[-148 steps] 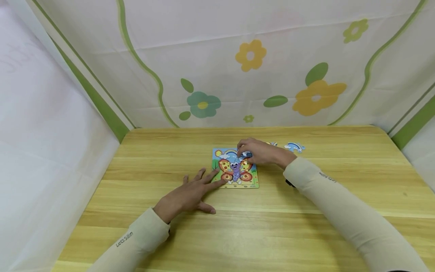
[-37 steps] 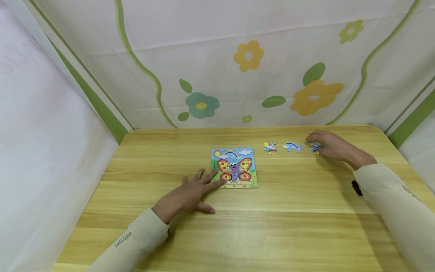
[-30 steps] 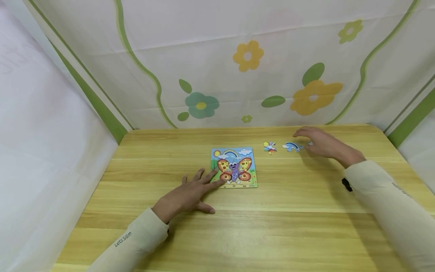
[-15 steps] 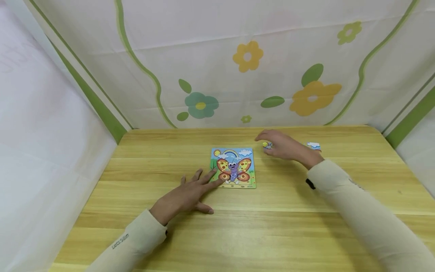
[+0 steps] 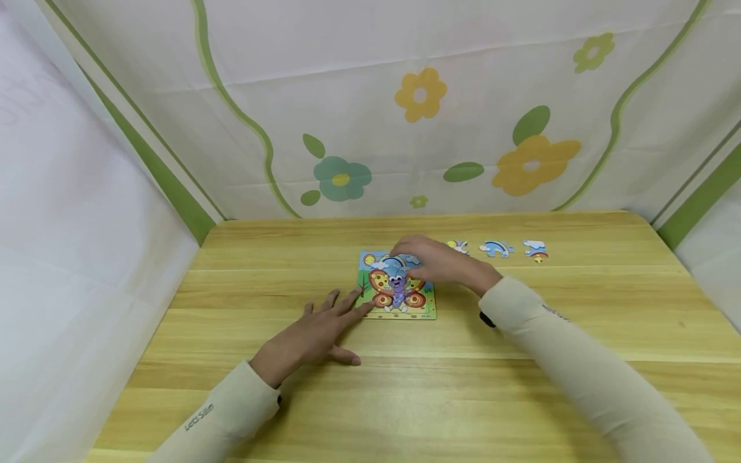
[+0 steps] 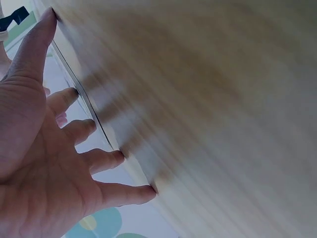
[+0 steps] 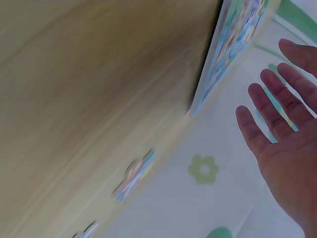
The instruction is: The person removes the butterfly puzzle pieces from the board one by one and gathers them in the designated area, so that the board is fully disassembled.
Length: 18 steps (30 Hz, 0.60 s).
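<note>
A square butterfly jigsaw puzzle [image 5: 399, 316] lies flat on the wooden table, with a sun and rainbow along its top. My left hand [image 5: 312, 337] is spread beside it, its index and middle fingertips at the puzzle's left edge. In the left wrist view, the fingers [image 6: 79, 131] are extended with fingertips on the surface. Over the puzzle's upper right part hovers my right hand [image 5: 442, 260], hiding that corner. Its fingers [image 7: 277, 109] look extended in the right wrist view, with nothing between them and the puzzle [image 7: 230, 44] below.
To the right of the puzzle, three loose jigsaw pieces form a row: one with a yellow patch [image 5: 459, 247], a rainbow piece [image 5: 496, 249] and a cloud piece [image 5: 535, 249]. A white flowered cloth [image 5: 359, 83] hangs behind the wooden table [image 5: 440, 399].
A cloud piece has joined the row's right end since the earliest frame. My right hand has moved left from there, past the other pieces, to over the puzzle. The left hand has shifted slightly left.
</note>
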Motion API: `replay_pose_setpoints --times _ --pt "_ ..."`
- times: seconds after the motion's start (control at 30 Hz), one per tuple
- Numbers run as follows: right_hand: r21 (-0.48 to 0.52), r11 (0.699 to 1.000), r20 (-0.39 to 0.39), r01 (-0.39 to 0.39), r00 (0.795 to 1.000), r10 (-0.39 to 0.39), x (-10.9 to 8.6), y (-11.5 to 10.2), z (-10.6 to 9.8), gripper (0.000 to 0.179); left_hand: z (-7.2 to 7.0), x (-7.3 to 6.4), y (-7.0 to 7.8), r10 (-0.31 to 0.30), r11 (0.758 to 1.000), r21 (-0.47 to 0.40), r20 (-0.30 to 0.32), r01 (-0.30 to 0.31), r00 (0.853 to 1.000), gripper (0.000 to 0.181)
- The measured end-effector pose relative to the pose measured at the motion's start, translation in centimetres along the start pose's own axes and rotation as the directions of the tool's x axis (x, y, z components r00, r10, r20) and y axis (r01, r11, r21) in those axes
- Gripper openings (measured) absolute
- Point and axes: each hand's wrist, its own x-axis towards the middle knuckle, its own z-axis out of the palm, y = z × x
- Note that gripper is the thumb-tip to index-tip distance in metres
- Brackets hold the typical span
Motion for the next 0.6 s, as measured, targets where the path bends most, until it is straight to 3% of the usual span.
replay_pose_setpoints --times 0.2,0.43,0.6 --pt "0.022 1.000 0.046 0.001 0.999 -0.002 1.0 -1.1 0.9 0.045 0.1 -0.1 0.0 -0.016 1.000 0.003 -0.002 0.016 1.000 0.094" --pt "-0.010 0.998 0.081 0.055 0.995 -0.054 2.1 -1.8 2.0 0.042 0.1 -0.2 0.2 -0.034 0.999 0.001 0.004 0.034 0.999 0.094" --pt "-0.019 0.999 0.106 0.039 0.994 -0.036 2.5 -2.0 2.7 0.041 0.1 -0.3 0.4 -0.044 0.999 -0.002 0.013 0.044 0.999 0.094"
